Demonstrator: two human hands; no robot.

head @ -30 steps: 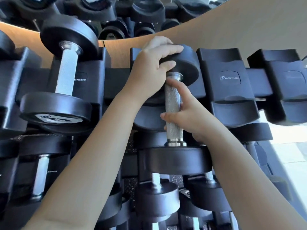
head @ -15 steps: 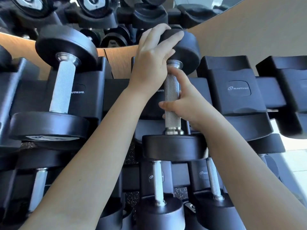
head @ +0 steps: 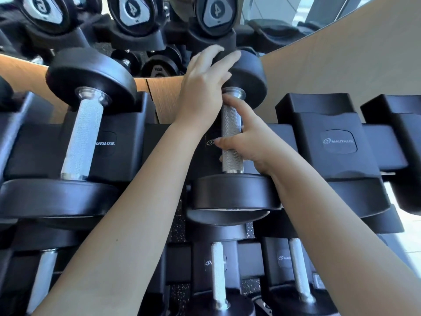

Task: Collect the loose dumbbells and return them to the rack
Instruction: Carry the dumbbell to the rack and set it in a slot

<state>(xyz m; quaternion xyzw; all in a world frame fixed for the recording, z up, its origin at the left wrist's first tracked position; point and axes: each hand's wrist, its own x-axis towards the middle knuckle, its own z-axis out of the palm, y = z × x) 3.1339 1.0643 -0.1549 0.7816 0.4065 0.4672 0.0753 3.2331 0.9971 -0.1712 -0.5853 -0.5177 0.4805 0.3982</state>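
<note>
Centre frame: the dumbbell (head: 234,192) lies over its rack saddle (head: 205,156); the right hand (head: 249,142) clenches the knurled handle (head: 230,124); the left hand (head: 202,92) rests with extended fingers on the far head (head: 250,74). Lower both heads evenly; clear fingers from beneath the handle before releasing.

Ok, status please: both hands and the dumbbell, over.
Left hand flat on far head of dumbbell. Right hand grips the handle. Dumbbell over rack cradle, seating unclear. Neighbour dumbbell left of it, apart.
</note>
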